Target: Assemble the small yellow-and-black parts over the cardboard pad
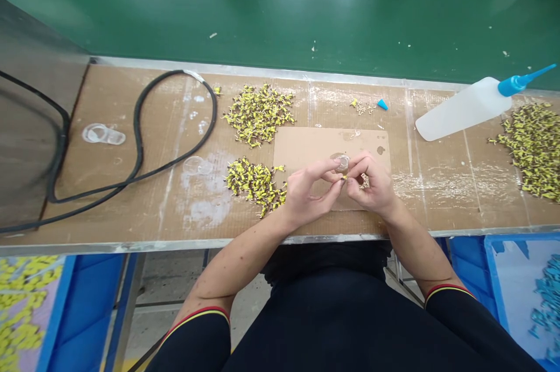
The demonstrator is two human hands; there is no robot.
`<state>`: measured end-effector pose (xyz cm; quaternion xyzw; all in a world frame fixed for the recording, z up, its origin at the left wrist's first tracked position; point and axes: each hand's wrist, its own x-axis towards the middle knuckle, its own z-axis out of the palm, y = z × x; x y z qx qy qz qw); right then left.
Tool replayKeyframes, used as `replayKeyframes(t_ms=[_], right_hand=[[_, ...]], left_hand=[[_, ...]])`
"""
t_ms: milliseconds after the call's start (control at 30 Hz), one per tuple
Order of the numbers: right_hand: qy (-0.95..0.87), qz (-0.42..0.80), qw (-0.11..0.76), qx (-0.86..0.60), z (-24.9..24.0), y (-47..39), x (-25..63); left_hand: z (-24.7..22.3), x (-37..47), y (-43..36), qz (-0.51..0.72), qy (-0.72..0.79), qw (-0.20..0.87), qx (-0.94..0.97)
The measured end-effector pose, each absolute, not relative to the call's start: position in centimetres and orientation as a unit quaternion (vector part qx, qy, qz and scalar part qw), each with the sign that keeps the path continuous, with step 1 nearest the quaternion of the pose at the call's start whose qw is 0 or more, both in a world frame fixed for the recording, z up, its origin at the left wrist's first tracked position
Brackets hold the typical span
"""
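Over a flat cardboard sheet, my two hands meet fingertip to fingertip. My left hand pinches a tiny yellow piece with dark ends between thumb and fingers. My right hand is closed in a pinch against the same spot; whatever its fingertips hold is too small to make out. Just beyond the fingertips lies a small round patch of clear, wet-looking material. Several tiny pale parts show beside the right fingers. Left of my left hand, a pile of small yellow-and-dark pieces rests close by.
Another yellow pile sits farther back; a bigger one is at right. A white squeeze bottle with blue nozzle lies tilted near a blue cap. A black cable loops at left. Blue bins flank the bench below.
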<state>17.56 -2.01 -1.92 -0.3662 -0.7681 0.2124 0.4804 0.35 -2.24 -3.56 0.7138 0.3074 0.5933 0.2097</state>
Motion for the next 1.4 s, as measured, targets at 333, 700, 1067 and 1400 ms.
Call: replayKeyframes(t_ms=[333,700,1067,1400], right_hand=[[-0.768,0.191,0.480,-0.379,-2.4,-2.3,17.5],[-0.775,0.159,0.499,-0.352,-2.1,-2.2,17.3],[-0.735,0.265,0.525,-0.336,-1.0,-2.7,17.7],[-0.702,0.332,0.532,-0.339,-1.0,-2.9,17.7]], left_hand=[[-3.1,0.7,-2.2,0.607,0.303,0.160,0.717],[-3.2,0.6,-2.5,0.610,0.302,0.175,0.711],[-3.6,0.7,-2.6,0.645,0.267,0.244,0.674],[-3.2,0.7,-2.5,0.630,0.240,0.380,0.634]])
